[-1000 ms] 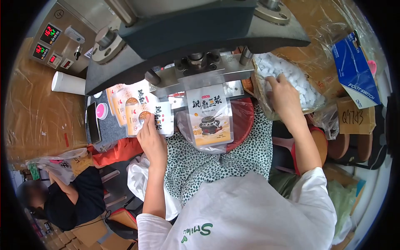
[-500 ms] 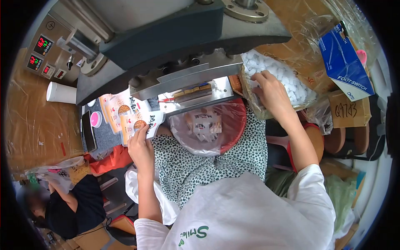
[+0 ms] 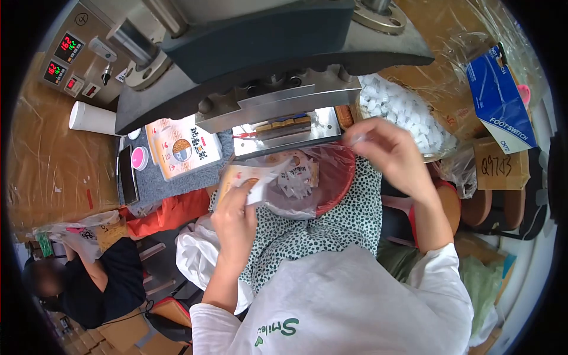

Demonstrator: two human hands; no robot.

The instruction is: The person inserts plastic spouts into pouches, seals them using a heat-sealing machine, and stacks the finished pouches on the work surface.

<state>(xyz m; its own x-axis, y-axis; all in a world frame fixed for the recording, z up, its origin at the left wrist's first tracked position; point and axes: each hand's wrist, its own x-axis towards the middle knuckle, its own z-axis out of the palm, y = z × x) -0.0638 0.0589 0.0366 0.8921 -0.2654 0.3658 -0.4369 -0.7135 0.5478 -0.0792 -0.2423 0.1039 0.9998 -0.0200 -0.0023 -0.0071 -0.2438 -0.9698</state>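
My left hand (image 3: pixel 235 216) is closed on a printed pouch (image 3: pixel 239 177), held over the left side of a red basin (image 3: pixel 337 198) lined with clear plastic. More pouches lie inside the basin. My right hand (image 3: pixel 393 154) pinches a small white spout (image 3: pixel 357 139) near the right end of the machine's metal plate (image 3: pixel 284 133). Beside that hand is a bag of white spouts (image 3: pixel 402 109). On the grey mat at the left rests a stack of printed pouches (image 3: pixel 182 151).
The press machine (image 3: pixel 266 44) spans the top. A control box (image 3: pixel 77 56), white cup (image 3: pixel 93 118), pink-lidded jar (image 3: pixel 139 158) and phone (image 3: pixel 128 174) are at the left. A blue box (image 3: pixel 500 97) and a carton (image 3: pixel 502 164) stand right. Another person (image 3: pixel 94 281) sits lower left.
My left hand has lifted a pouch off the stack and brought it right, over the basin. My right hand has come out of the spout bag toward the plate. The pouch seen earlier at the machine is gone.
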